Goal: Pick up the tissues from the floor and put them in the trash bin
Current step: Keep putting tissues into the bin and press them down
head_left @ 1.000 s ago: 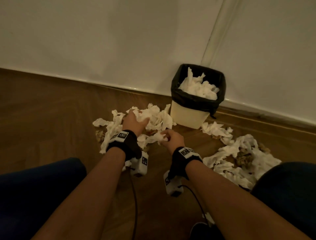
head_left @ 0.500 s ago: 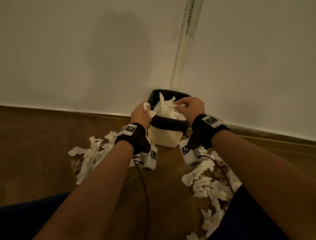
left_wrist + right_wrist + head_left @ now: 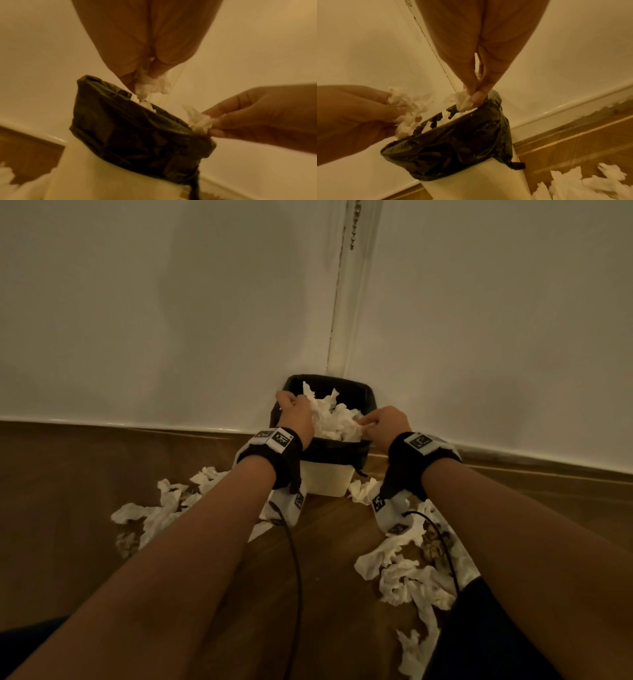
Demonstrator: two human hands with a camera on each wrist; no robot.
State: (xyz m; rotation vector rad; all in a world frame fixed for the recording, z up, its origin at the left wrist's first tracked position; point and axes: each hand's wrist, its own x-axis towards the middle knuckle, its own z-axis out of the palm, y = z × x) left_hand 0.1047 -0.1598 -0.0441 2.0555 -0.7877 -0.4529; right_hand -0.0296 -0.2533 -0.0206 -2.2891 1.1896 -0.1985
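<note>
A cream trash bin [image 3: 327, 479] lined with a black bag [image 3: 137, 132] stands in the wall corner, heaped with white tissues [image 3: 337, 419]. Over its left rim my left hand [image 3: 296, 414] holds a crumpled tissue wad [image 3: 149, 84], seen in its curled fingers [image 3: 368, 106]. My right hand [image 3: 385, 424] hovers at the right rim and pinches a small tissue wad [image 3: 464, 101] between thumb and fingertips [image 3: 217, 125]. More crumpled tissues lie on the floor left [image 3: 161, 511] and right [image 3: 411, 580] of the bin.
The floor is dark wood [image 3: 325, 594], with white walls and a skirting board [image 3: 137, 424] meeting behind the bin. Cables [image 3: 294, 559] hang from both wrist cameras. My dark-clothed knee [image 3: 486, 638] is at the lower right beside the tissue pile.
Both hands rose from the floor pile with tissues and now hold them over the bin's opening. The left hand has gone further in over the rim since half a second ago.
</note>
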